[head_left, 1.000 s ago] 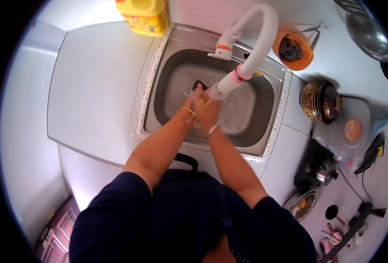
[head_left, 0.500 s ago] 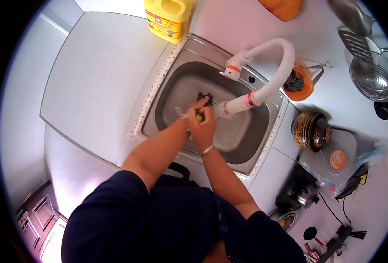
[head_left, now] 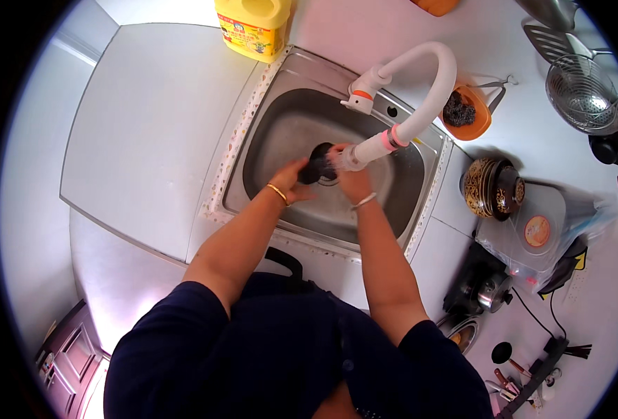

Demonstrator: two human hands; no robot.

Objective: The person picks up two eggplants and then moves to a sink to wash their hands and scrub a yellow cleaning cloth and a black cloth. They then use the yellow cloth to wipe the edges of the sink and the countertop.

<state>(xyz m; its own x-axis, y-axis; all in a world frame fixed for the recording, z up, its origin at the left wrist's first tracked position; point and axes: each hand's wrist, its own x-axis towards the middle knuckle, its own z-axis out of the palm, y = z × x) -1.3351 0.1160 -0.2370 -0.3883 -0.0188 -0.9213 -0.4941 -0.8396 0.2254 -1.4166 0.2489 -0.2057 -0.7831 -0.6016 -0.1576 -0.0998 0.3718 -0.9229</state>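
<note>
Over the steel sink (head_left: 267,143) a dark roundish thing (head_left: 316,165) is between my hands, beside the running water; blur hides its kind. My left hand (head_left: 291,181) touches its left side, with the fingers stretched and the thumb apart. From the right, my right hand (head_left: 353,184) has its fingers at the thing's upper edge, partly hidden by the spout and the splash. Above them curves the white faucet (head_left: 443,77), its end pouring onto this spot. The metal drain shows just below the dark thing.
A yellow jug (head_left: 253,29) stands behind the sink's left corner. An orange holder with a dark scourer (head_left: 459,110) hangs on the wall at right. Beyond the right counter are a patterned brown pot (head_left: 487,188), a lidded clear box (head_left: 532,230) and a small metal pot (head_left: 494,290).
My hands were pressed together near the sink's middle and have moved apart. The right one went right, under the spout. The dark thing now sits between them.
</note>
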